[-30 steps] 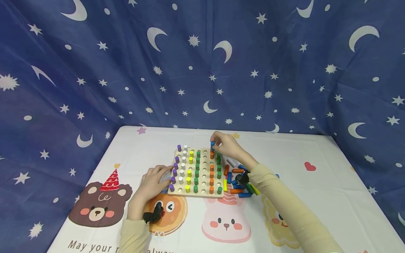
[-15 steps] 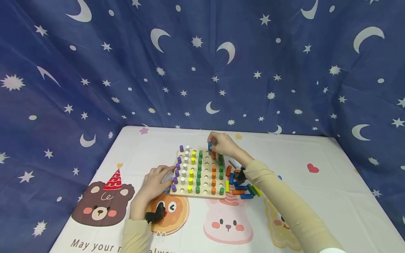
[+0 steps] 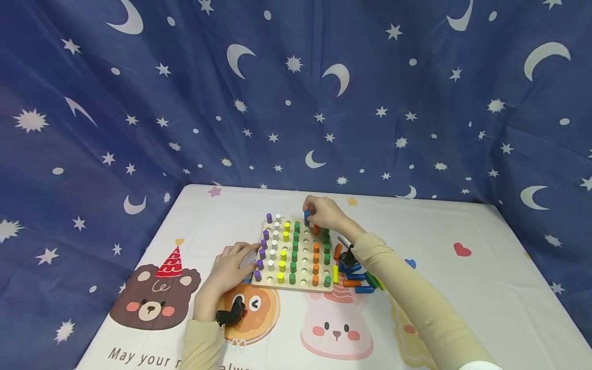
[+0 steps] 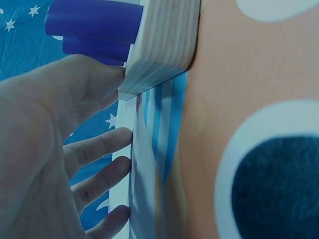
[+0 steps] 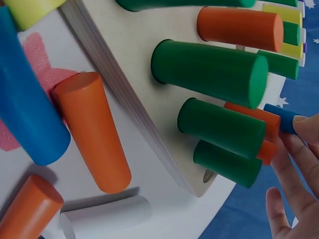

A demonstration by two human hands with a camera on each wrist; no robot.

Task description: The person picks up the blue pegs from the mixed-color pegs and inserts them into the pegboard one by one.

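A wooden pegboard [image 3: 291, 285] lies on the table with upright pegs in colour columns: purple, white, yellow, green, orange and green again. Between the inner green and orange pegs runs a column of bare holes. My right hand [image 3: 325, 211] pinches a blue peg [image 3: 307, 218] between thumb and fingers, upright at the back end of that column. Whether its lower end is in a hole cannot be told. At the board's left edge, my left hand [image 3: 229, 268] touches the wood with its thumb beside a purple peg [image 4: 94, 20]. Its other fingers [image 4: 107, 177] extend loosely near the edge.
Loose pegs lie right of the board: several blue pegs [image 3: 364, 290], orange pegs [image 5: 93, 132], a yellow peg [image 3: 335, 275], a green peg [image 3: 371, 280] and a white peg [image 5: 106, 215]. A printed white tablecloth [image 3: 259, 354] covers the table. Behind hangs a blue starry curtain [image 3: 296, 113].
My right hand has brought the blue peg slightly left, from behind the orange column to the bare column, and lowered it. The left hand stays at the board's edge. The head view has shifted slightly.
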